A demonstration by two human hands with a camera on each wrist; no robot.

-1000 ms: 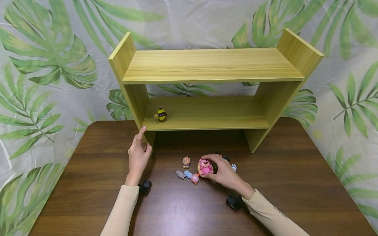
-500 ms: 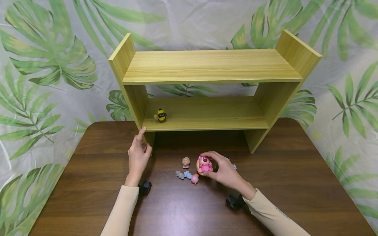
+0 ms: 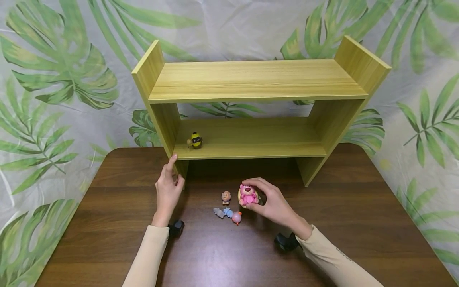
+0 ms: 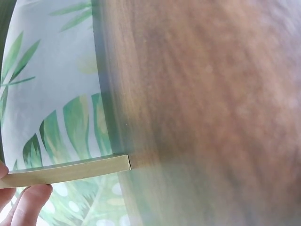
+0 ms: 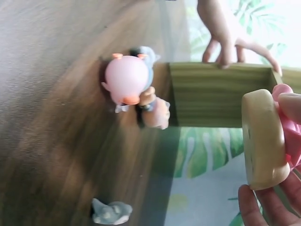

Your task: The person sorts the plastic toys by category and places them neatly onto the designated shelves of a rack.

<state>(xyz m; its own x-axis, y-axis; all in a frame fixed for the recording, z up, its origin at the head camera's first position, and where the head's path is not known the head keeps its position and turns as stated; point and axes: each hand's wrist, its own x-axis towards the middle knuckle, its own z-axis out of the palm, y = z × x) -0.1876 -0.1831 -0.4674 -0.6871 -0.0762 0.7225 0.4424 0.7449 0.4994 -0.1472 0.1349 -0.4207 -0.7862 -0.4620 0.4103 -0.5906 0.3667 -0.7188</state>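
Observation:
My right hand [image 3: 274, 203] grips a pink bear figurine [image 3: 248, 194] with a round cream backing [image 5: 263, 141], held just above the table between thumb and fingers. My left hand [image 3: 167, 193] holds the front edge of the left side panel [image 4: 84, 169] of a wooden shelf; in the left wrist view fingertips lie on both sides of that panel. Left of the bear, on the table, are an orange-brown animal figurine [image 3: 226, 197], a grey figurine [image 3: 218, 212], a light blue one [image 3: 228, 212] and a round pink one [image 3: 236, 217].
The two-tier wooden shelf [image 3: 247, 155] stands at the back of the brown table [image 3: 222, 255]. A yellow and black figurine [image 3: 196, 140] stands at the left of its middle board. Another grey figurine [image 5: 111, 212] lies on the table in the right wrist view.
My right hand has raised the bear figurine a little, away from me toward the shelf. Small figurines beyond that hand have become hidden behind it. My left hand stays in place.

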